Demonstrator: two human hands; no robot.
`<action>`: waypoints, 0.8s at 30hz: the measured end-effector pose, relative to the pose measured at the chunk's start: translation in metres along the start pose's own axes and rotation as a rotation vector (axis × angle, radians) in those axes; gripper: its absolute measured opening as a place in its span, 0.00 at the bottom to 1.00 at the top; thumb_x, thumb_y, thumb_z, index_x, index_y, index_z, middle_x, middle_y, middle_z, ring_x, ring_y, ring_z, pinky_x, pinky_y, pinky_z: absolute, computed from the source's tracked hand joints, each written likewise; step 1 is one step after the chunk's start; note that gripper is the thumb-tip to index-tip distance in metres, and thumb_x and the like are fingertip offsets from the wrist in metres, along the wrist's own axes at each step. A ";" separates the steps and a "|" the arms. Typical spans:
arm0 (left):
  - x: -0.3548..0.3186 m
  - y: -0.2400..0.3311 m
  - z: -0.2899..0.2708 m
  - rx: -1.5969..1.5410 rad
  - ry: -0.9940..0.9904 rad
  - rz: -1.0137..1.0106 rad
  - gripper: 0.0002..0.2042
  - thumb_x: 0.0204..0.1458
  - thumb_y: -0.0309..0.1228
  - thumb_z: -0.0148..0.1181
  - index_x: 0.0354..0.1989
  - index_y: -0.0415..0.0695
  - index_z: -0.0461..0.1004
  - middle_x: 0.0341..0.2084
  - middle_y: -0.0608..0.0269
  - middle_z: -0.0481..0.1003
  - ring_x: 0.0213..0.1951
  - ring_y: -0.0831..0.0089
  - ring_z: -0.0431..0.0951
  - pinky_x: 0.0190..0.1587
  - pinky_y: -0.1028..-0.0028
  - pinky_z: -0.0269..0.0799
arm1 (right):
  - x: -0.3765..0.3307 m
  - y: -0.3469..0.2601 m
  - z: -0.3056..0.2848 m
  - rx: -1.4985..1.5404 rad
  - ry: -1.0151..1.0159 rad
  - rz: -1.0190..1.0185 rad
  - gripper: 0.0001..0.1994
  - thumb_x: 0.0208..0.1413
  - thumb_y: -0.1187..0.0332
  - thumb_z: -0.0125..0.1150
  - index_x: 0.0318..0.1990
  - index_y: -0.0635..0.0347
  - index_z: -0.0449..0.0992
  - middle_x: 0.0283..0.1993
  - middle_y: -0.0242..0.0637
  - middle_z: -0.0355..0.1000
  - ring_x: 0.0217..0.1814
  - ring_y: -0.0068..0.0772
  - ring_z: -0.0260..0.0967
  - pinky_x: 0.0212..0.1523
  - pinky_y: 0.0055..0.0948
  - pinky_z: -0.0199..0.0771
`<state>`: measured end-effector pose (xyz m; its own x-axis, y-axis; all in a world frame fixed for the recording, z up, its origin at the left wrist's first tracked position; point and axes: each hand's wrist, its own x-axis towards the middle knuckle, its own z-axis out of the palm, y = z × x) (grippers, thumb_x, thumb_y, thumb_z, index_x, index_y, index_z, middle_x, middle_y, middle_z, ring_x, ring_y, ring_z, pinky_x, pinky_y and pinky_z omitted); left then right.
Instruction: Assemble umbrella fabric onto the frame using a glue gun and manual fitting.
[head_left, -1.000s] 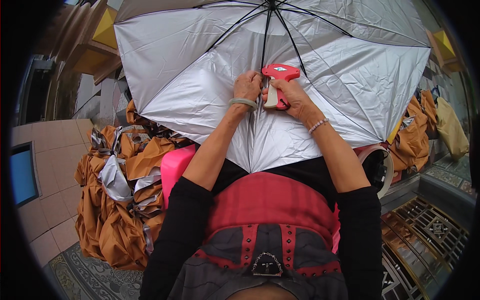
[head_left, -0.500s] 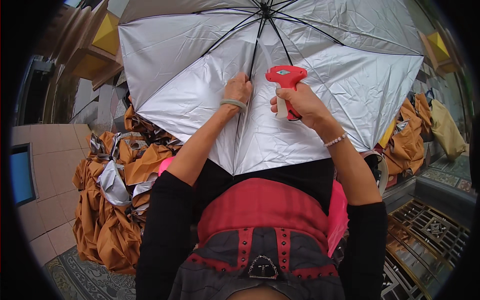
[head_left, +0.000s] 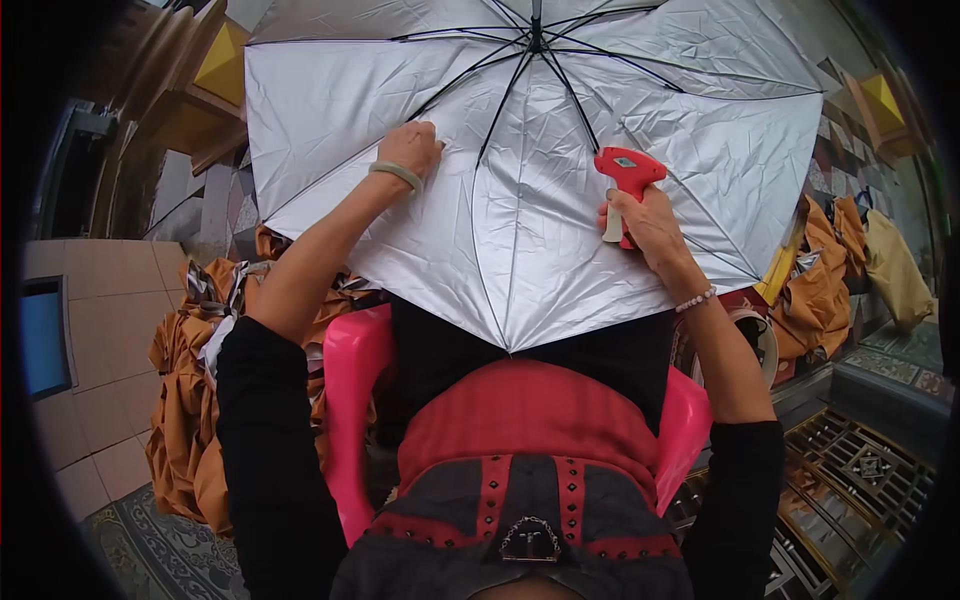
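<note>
Red pistol-shaped plastic tool (head_left: 631,170) held in right-hand grip (head_left: 649,222), silver fabric umbrella canopy (head_left: 545,225) spread open, left-hand grip (head_left: 409,148) placed over it, hold unclear.

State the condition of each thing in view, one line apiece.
Umbrella: open, silver underside showing, creased.
Red pistol-shaped tool: gripped, nose pointing left.
Right hand: closed around that tool.
Left hand: fingers curled, at the umbrella; grip unclear.
Brown fabric: crumpled, heaped at left.
Pink chair: occupied.

Both forearms (head_left: 325,245) stretched out front, well apart
Left hand (head_left: 411,148) loosely bent, back upward; right hand (head_left: 648,225) closed in a grip
</note>
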<state>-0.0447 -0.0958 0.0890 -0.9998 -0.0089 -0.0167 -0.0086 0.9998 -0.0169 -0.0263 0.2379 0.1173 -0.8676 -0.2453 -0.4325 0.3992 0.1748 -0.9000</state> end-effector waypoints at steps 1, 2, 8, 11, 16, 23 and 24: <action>-0.002 0.019 0.003 -0.111 -0.084 -0.026 0.14 0.49 0.38 0.52 0.31 0.38 0.74 0.32 0.46 0.76 0.37 0.51 0.76 0.40 0.61 0.72 | 0.003 0.006 -0.003 0.006 0.003 0.025 0.13 0.51 0.67 0.53 0.38 0.70 0.67 0.30 0.39 0.70 0.28 0.28 0.70 0.29 0.25 0.72; -0.006 0.038 0.002 -0.161 -0.116 -0.057 0.15 0.49 0.40 0.53 0.32 0.38 0.75 0.33 0.45 0.75 0.38 0.50 0.76 0.41 0.61 0.72 | 0.003 0.010 -0.004 0.015 0.001 0.051 0.13 0.51 0.67 0.53 0.39 0.70 0.67 0.30 0.40 0.71 0.29 0.28 0.71 0.29 0.25 0.74; -0.004 0.095 0.046 -0.317 -0.099 -0.206 0.18 0.48 0.43 0.53 0.32 0.37 0.75 0.33 0.43 0.75 0.38 0.49 0.75 0.42 0.59 0.70 | 0.009 0.021 -0.002 0.028 -0.033 0.008 0.13 0.52 0.67 0.53 0.39 0.71 0.67 0.31 0.40 0.71 0.30 0.29 0.72 0.30 0.26 0.75; -0.001 0.120 0.062 -0.508 -0.014 -0.369 0.18 0.48 0.42 0.53 0.31 0.37 0.74 0.32 0.43 0.75 0.38 0.49 0.75 0.41 0.58 0.70 | 0.010 0.023 -0.003 0.055 -0.036 -0.001 0.14 0.52 0.67 0.53 0.40 0.71 0.67 0.30 0.40 0.71 0.29 0.29 0.72 0.31 0.26 0.75; -0.012 0.138 0.087 -0.876 0.201 -0.529 0.13 0.47 0.36 0.51 0.24 0.38 0.74 0.20 0.53 0.74 0.24 0.63 0.75 0.33 0.67 0.70 | 0.006 0.023 -0.001 0.031 -0.059 -0.006 0.14 0.52 0.66 0.55 0.40 0.70 0.66 0.30 0.39 0.71 0.28 0.28 0.72 0.29 0.26 0.75; -0.017 0.119 0.078 -0.817 0.083 -0.406 0.12 0.49 0.36 0.51 0.28 0.40 0.75 0.27 0.48 0.75 0.33 0.52 0.75 0.39 0.61 0.69 | 0.030 0.023 0.044 0.095 -0.129 0.105 0.13 0.51 0.68 0.55 0.39 0.68 0.66 0.29 0.40 0.71 0.27 0.29 0.72 0.27 0.27 0.73; -0.017 0.120 0.078 -0.854 0.106 -0.395 0.12 0.49 0.36 0.50 0.27 0.40 0.75 0.26 0.49 0.75 0.32 0.53 0.75 0.38 0.61 0.69 | 0.037 0.026 0.051 0.131 -0.111 0.105 0.12 0.51 0.69 0.55 0.39 0.68 0.66 0.29 0.40 0.71 0.26 0.30 0.72 0.26 0.27 0.73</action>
<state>-0.0273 0.0232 0.0089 -0.9179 -0.3897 -0.0746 -0.3143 0.5995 0.7361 -0.0330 0.1844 0.0753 -0.7839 -0.3376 -0.5210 0.5273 0.0811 -0.8458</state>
